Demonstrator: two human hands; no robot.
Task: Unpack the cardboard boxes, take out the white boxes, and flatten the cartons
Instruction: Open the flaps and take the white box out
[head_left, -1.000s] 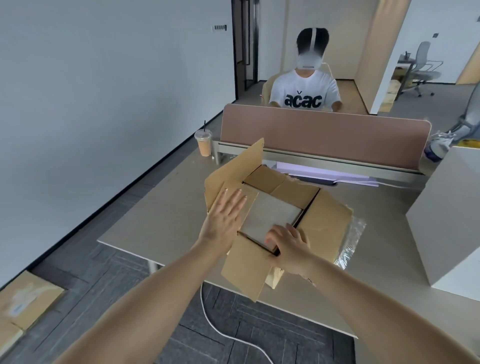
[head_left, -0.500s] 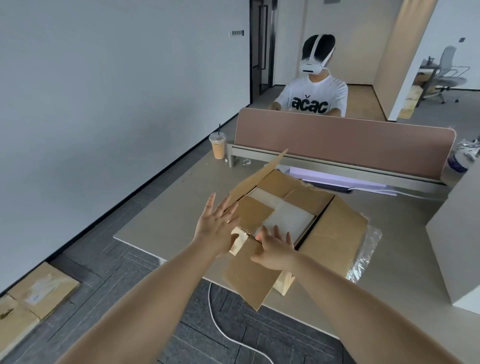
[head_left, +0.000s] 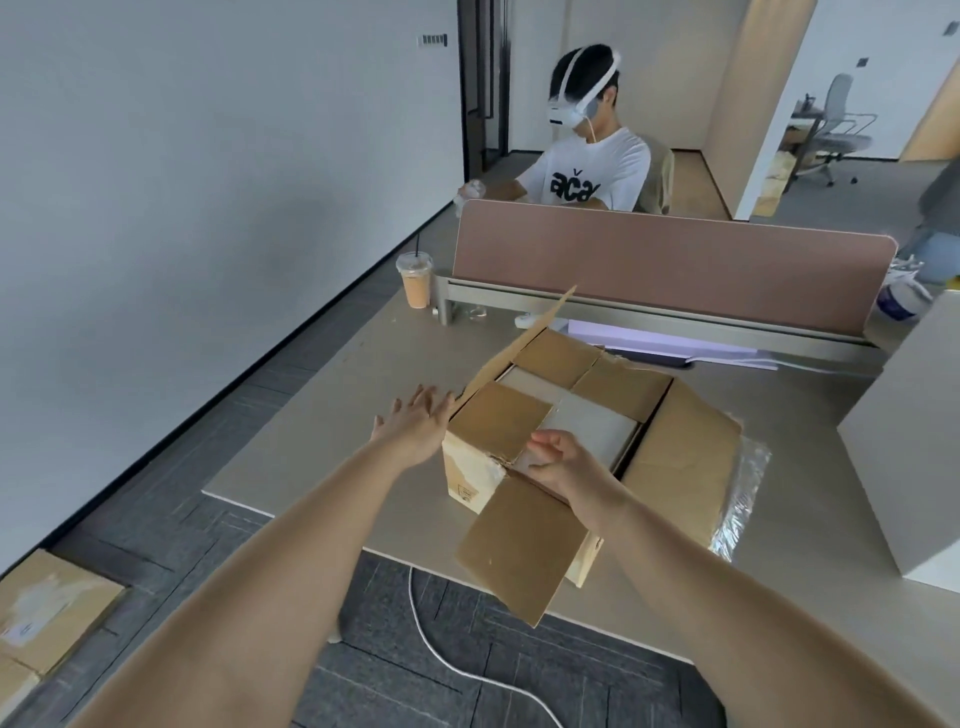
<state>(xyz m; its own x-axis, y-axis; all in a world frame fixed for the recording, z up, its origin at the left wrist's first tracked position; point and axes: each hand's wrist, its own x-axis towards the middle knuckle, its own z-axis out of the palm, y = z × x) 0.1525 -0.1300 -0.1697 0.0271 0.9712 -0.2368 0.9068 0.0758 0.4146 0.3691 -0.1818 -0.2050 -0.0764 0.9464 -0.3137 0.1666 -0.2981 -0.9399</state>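
Left hand (head_left: 415, 426) shifted left, white boxes (head_left: 589, 426) half-covered

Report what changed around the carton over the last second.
The left hand slid off the inner flap to the outer left side of the carton, fingers spread. The right hand lifted off the near edge of the white box and hovers there, loosely curled, holding nothing. Unchanged: carton open on the table, white box inside, drink cup by the divider.
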